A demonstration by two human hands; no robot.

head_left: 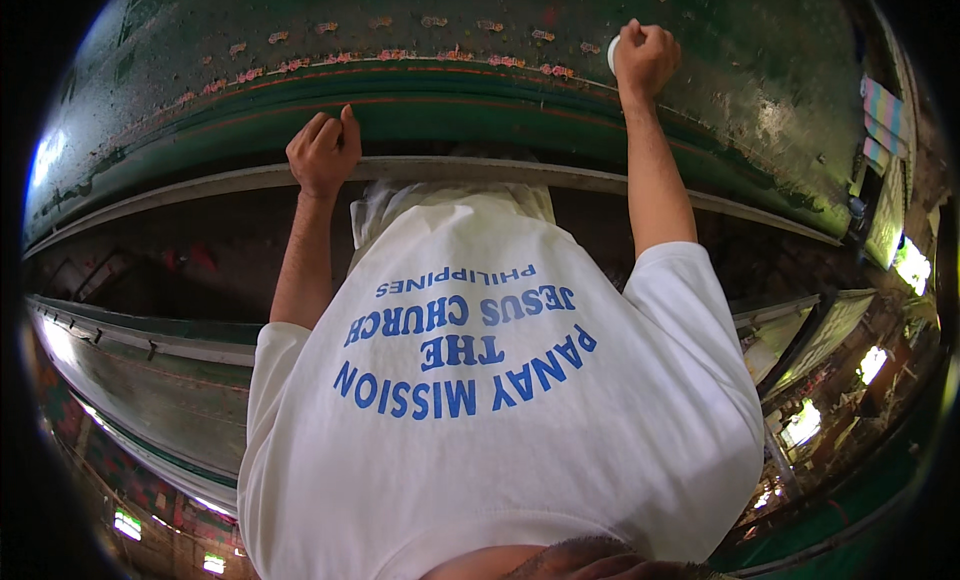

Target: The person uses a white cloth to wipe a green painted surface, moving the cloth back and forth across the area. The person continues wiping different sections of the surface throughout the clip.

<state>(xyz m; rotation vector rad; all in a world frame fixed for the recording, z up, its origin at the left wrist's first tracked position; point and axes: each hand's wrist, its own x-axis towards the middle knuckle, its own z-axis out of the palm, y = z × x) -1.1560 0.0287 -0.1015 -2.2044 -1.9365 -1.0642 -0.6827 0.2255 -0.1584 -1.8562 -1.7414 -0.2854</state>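
My left hand (325,152) is curled into a fist at the near edge of a long green table (420,130), thumb sticking up, and nothing shows in it. Farther off to the right, my right hand (648,60) is closed above the dark green tabletop. A white thing with a rounded edge (613,55) shows at its left side, pressed between the fingers and the table; most of it is hidden, so I cannot tell its kind. Rows of small pink and orange printed or stuck marks (395,56) run across the tabletop, left of my right hand.
A pale metal rail (440,170) runs along the table's near edge, in front of my body. Another long table (170,380) lies behind me at the left. Striped pastel cloth (885,120) hangs at the far right end, beside leaning boards (885,220).
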